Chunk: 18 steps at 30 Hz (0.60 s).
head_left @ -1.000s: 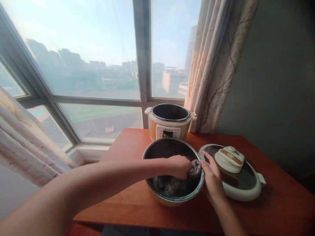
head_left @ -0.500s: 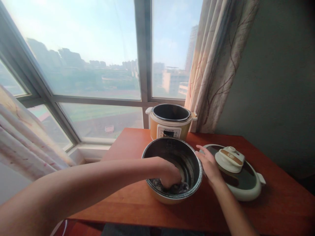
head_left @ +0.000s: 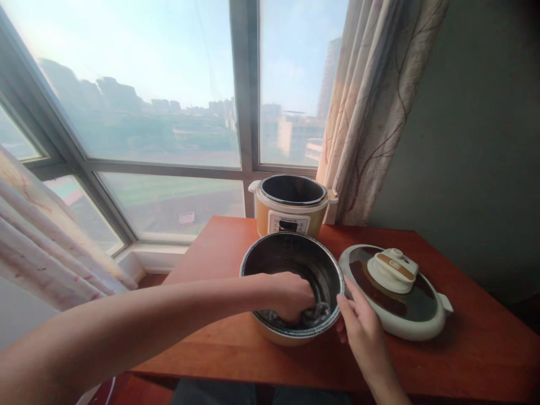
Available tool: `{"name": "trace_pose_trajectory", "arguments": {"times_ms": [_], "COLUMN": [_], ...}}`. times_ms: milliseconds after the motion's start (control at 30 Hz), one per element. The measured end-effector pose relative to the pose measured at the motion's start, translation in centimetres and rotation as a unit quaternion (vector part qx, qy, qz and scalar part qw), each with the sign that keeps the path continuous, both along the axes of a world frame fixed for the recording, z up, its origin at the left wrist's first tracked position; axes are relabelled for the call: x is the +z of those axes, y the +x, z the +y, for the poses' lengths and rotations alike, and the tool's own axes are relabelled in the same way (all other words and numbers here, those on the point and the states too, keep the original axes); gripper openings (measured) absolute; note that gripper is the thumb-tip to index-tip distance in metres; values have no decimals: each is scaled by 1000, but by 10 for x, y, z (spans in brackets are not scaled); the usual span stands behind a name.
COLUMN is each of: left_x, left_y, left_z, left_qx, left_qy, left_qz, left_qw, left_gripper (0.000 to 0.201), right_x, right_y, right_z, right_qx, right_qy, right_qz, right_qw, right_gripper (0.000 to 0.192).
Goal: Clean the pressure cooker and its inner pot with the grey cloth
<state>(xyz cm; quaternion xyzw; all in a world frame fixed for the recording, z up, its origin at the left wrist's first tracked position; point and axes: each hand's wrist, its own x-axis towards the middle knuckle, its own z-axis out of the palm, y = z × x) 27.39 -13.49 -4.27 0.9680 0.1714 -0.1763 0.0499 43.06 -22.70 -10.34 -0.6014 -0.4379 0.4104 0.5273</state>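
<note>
Presently the left hand (head_left: 291, 295) is down inside the pot (head_left: 270, 259), fingers closed on a grey cloth (head_left: 314, 316) pressed against the pot's lower inner wall. The pot stands on the surface (head_left: 219, 247), near its front edge, rim dark, outer wall cream. The right hand (head_left: 360, 329) rests against the pot's right rim, fingers curled on the outside edge and gripping it, thumb towards the lid (head_left: 422, 315). That lid lies flat just beside the pot on the right, dark top up, white knob (head_left: 392, 271) with a brown stripe in its middle. Behind the pot, close to the window (head_left: 169, 112), stands the cooker (head_left: 291, 205), open, without its inner vessel, control panel facing the person. Pot and cooker are close but whether they touch cannot be told. A patterned curtain (head_left: 371, 101) hangs at the right of the cooker, another at far left
</note>
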Motion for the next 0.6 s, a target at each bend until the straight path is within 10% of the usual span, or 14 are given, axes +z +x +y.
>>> {"name": "trace_pose_trajectory", "arguments": {"times_ms": [600], "left_x": [-12], "left_y": [4], "left_z": [61], "left_qx": [394], "left_qy": [-86], "left_qz": [-178], "left_qw": [898], "left_gripper": [31], "right_x": [6], "right_y": [11], "right_z": [19], "right_qx": [65], "right_qy": [-4], "right_qz": [11], "right_qw": [998], "right_gripper": [80]}}
